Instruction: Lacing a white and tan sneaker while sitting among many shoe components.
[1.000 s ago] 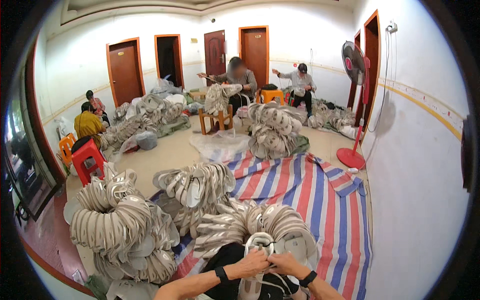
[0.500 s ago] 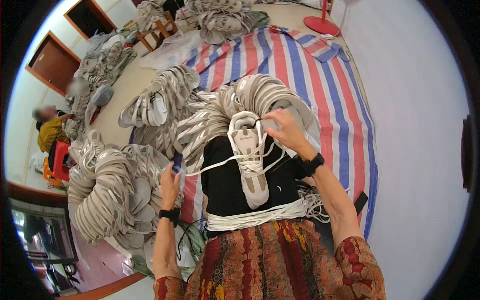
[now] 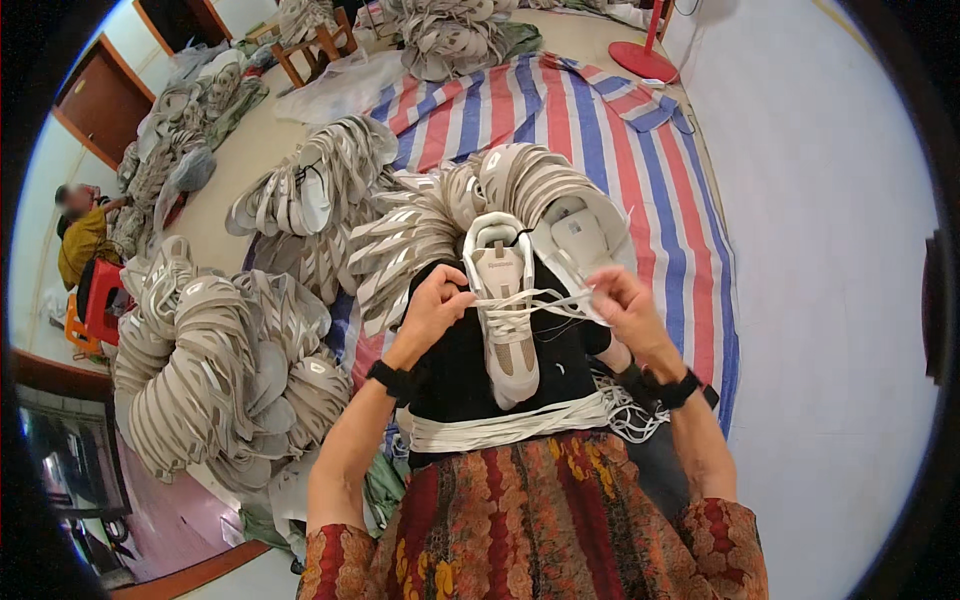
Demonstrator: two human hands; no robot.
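Note:
A beige and white shoe upper (image 3: 508,360) lies on the black cloth (image 3: 440,370) over my lap, toe toward me. White shoelace (image 3: 545,302) is threaded through its eyelets, with loose lengths crossing over its middle. At the upper's left edge, my left hand (image 3: 432,312) is closed in a pinch on the lace. My right hand (image 3: 634,312), off to the right, pinches lace drawn out from the upper's other side. Behind lies a curved row of nested shoe uppers (image 3: 520,172). A bundle of white laces (image 3: 510,430) stretches across my lap.
More stacked uppers (image 3: 200,350) lie at left, another pile (image 3: 320,180) beyond. A striped sheet (image 3: 620,160) covers the floor, beside a white wall (image 3: 820,300) at right. A red round stand (image 3: 642,62) is far right. Another person (image 3: 85,240) sits far left by a red stool (image 3: 104,300).
My left hand has come in from the left to the upper's edge and taken the lace. My right hand has moved from the upper's collar down and right, drawing lace sideways.

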